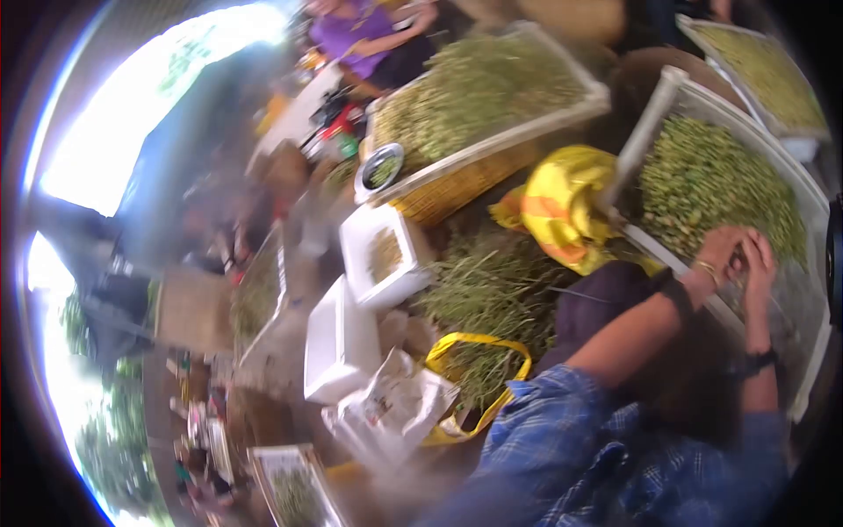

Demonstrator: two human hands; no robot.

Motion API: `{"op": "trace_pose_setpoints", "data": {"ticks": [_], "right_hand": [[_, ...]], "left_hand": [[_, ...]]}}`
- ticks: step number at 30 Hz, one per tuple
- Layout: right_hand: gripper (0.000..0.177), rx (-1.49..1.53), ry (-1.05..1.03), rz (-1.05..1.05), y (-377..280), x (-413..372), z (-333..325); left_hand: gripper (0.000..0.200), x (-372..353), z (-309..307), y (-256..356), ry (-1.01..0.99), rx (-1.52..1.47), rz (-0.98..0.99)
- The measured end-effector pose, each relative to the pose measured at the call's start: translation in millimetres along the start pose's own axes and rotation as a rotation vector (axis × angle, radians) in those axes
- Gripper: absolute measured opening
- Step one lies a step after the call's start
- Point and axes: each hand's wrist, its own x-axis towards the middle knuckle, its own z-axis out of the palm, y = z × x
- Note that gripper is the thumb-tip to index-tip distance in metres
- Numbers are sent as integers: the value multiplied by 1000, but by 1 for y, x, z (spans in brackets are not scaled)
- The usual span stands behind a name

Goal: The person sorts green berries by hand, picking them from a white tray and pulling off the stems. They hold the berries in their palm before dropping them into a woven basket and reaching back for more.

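Note:
The view is tilted and blurred. My left hand (722, 250) and my right hand (759, 263) meet with curled fingers over a white-framed tray (652, 123) heaped with green pods (711, 184) at the right. What lies between the fingers is too blurred to make out. The left wrist carries a thin bracelet and a black band, and the right wrist a black strap. Both forearms come out of blue plaid sleeves (571, 439) at the bottom right.
A second tray of green stems (474, 88) rests on a yellow basket (457, 189). A yellow bag (562, 206), loose grassy stems (492, 290), white foam boxes (369, 263) and a white plastic bag (391, 408) lie between. A person in purple (360, 35) sits at the far top.

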Motion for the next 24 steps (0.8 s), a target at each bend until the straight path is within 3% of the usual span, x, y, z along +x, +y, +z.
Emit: {"op": "trace_pose_setpoints", "data": {"ticks": [1,3,4,6,9,12,19,23,24], "right_hand": [[25,-49,62,26,-18,-8,-3],[16,381,256,177,-32,-9,-9],[15,439,289,296,-26,-5,-33],[16,926,129,299,-21,-1,-59],[18,992,231,251,-44,-1,-70],[18,886,304,261,-60,5,-73],[19,673,223,145,-80,-3,-86],[18,920,303,208,-58,-4,-74],[18,931,341,305,-48,-5,-70]], "left_hand": [[15,2,6,1,-66,-38,-69],[18,6,20,12,-155,-142,-333],[21,15,19,8,-218,-257,-397],[24,23,25,11,-345,-507,-406],[21,37,41,14,-495,-776,-376],[28,47,45,16,-348,-817,-327],[34,52,59,3,-301,-839,-281],[34,54,48,-21,-260,-860,-293],[33,52,48,-22,-246,-855,-307]]}}
